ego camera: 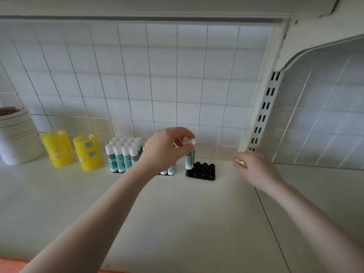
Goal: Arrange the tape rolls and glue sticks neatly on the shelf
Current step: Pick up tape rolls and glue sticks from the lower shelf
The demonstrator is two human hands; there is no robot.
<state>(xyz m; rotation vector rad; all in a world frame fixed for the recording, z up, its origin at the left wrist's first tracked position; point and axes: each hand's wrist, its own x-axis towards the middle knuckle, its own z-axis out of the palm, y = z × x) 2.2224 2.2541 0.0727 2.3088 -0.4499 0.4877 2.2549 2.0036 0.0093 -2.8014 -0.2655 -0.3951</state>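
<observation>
Two bare forearms are reaching in from the bottom edge over the pale shelf (177, 223). At far left a stack of white tape rolls (18, 140) is standing against the tiled back wall (163, 75). Just beside it two stacks of yellow tape rolls (57, 148) (88, 152) are sitting side by side. Next, a block of upright glue sticks (122, 154) with white caps and green labels is filling a black tray. The left hand (165, 148) is covering part of a second filled group while its fingertips are pinching the white cap of one glue stick (190, 159), which is standing upright at the left corner of a black holder tray (202, 171). Further right, the right hand (254, 170) is hovering above the shelf, blurred; whether its curled fingers are gripping anything I cannot tell.
</observation>
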